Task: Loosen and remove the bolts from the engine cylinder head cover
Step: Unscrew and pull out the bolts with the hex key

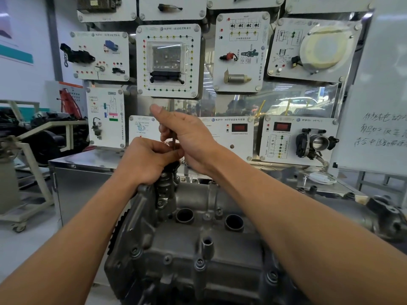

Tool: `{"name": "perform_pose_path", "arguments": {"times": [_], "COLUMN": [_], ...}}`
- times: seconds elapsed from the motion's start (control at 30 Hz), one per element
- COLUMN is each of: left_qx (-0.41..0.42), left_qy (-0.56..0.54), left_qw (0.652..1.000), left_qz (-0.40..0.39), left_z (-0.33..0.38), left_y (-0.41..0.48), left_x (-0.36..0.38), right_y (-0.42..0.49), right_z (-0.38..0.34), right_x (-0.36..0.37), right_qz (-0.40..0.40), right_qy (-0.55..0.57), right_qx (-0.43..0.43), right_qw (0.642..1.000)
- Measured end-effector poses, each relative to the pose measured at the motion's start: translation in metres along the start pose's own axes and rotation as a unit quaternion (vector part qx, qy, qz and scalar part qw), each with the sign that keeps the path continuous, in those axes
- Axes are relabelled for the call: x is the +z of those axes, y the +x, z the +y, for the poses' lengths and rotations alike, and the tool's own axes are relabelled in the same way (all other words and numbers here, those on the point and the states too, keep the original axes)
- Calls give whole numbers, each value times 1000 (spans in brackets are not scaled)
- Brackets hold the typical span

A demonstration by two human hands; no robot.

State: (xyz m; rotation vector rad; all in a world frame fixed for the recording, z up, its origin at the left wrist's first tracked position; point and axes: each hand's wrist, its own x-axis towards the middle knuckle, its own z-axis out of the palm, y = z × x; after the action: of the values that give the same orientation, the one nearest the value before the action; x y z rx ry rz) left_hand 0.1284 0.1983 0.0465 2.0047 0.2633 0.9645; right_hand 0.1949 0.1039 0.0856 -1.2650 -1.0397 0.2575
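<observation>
A grey cast cylinder head cover (182, 245) fills the lower middle of the head view, with two round plug wells and several bolts (199, 264) seated along its near edge. At its far left end my right hand (187, 137) grips the top of a thin upright tool shaft (174, 142), thumb raised. Just below, my left hand (147, 160) pinches the same shaft near its lower end, above a dark fitting on the cover. The tool's tip and the bolt under it are hidden by my left hand.
A metal cabinet (88, 172) stands behind the engine. Above it a display wall carries training panels, including a control unit board (168, 60) and a throttle body (315, 143). A whiteboard (374, 106) is at the right, a rolling frame (33, 172) at the left.
</observation>
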Motion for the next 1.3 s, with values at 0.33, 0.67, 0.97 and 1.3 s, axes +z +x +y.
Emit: {"name": "perform_pose_path", "arguments": {"times": [0.33, 0.67, 0.97, 1.3], "left_qx": [6, 10, -9, -18], "left_qy": [-18, -15, -11, 14], "left_qw": [1000, 1000, 1000, 1000], "left_qz": [-5, -5, -5, 17], "left_z": [-1, 2, 3, 3], "left_y": [-1, 0, -2, -2], "left_x": [1, 1, 2, 0], "right_y": [-1, 4, 8, -2], "right_z": [3, 5, 6, 6], "right_x": [-15, -18, -3, 1], "right_qz": [48, 68, 82, 11], "right_qy": [85, 137, 94, -3], "right_qx": [-15, 61, 41, -45], "right_qw": [995, 986, 991, 999]}}
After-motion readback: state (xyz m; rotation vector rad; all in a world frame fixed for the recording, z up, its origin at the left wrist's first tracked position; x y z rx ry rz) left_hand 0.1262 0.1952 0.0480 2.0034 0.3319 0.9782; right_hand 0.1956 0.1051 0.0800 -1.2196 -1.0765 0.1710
